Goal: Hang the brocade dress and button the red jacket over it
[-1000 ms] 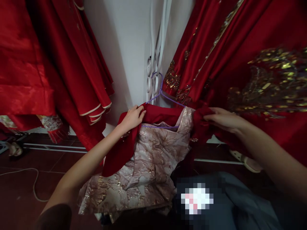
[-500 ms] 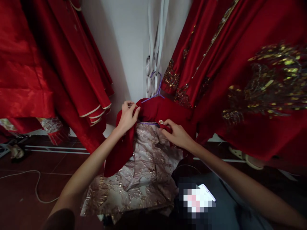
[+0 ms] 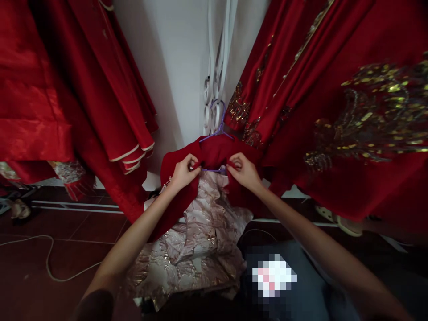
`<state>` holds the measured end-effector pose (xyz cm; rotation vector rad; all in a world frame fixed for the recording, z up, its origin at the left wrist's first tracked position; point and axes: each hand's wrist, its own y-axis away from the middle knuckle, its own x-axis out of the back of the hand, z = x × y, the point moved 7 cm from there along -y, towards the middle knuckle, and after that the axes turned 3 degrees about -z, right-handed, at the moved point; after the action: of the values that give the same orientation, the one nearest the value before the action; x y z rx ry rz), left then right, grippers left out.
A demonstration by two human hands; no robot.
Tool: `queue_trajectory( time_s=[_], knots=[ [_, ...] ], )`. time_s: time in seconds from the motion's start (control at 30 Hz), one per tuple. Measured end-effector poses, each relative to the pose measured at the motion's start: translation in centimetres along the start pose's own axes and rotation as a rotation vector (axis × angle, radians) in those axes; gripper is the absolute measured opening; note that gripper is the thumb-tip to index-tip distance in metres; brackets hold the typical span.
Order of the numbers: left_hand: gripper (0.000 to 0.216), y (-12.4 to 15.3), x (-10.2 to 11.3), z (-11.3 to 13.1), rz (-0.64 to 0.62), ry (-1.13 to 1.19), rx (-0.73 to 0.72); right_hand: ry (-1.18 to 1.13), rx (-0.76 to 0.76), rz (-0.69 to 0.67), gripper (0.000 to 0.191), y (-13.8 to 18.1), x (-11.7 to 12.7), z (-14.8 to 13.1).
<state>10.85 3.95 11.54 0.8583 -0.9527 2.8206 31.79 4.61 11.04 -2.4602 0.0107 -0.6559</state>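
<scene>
Between hanging red gowns [image 3: 83, 89], the left hand [image 3: 183, 171] and right hand [image 3: 243, 170] are pinching the red jacket [image 3: 214, 154] closed over its purple hanger [image 3: 217, 127].

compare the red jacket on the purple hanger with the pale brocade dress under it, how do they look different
The red jacket is plain, dark red cloth; the brocade dress is pale pink-cream with a shiny gold floral pattern. The jacket lies on top, draped over the purple hanger; the dress hangs beneath and spills lower in crumpled folds. The left hand and right hand pinch the jacket's front edges, not the dress. Both seem to share the one hanger.
</scene>
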Motion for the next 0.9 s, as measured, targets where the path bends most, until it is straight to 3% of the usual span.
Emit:
queue_trajectory(
  time_s=[0.1, 0.2, 0.33, 0.5, 0.6, 0.67, 0.9],
  knots=[
    [0.014, -0.8, -2.0, 0.5, -0.022, 0.103, -0.016, -0.125, 0.006, 0.004, 0.013, -1.1, -3.8, -1.7],
    [0.013, -0.6, -3.3, 1.1, -0.095, 0.222, -0.042, -0.272, -0.003, 0.002, 0.007, -1.0, -5.5, -2.9],
    [0.026, 1.1, -3.6, 1.5, -0.133, 0.421, -0.046, -0.432, -0.020, -0.105, 0.015, 0.3, -5.0, -3.4],
    [0.027, 3.0, -3.0, 1.2, 0.062, 0.521, 0.028, -0.507, -0.035, -0.301, 0.028, 2.3, -4.2, -3.8],
    [0.022, 3.6, -2.9, 0.6, 0.194, 0.558, 0.080, -0.415, -0.039, -0.269, 0.028, 2.9, -3.8, -3.6],
    [0.018, 3.6, -3.0, 0.2, 0.210, 0.546, 0.099, -0.361, -0.045, -0.229, 0.028, 3.0, -3.7, -3.4],
    [0.012, 3.2, -2.2, 1.8, 0.033, 0.339, -0.035, -0.248, 0.008, -0.118, 0.027, 2.9, -3.2, -3.6]
  ],
)
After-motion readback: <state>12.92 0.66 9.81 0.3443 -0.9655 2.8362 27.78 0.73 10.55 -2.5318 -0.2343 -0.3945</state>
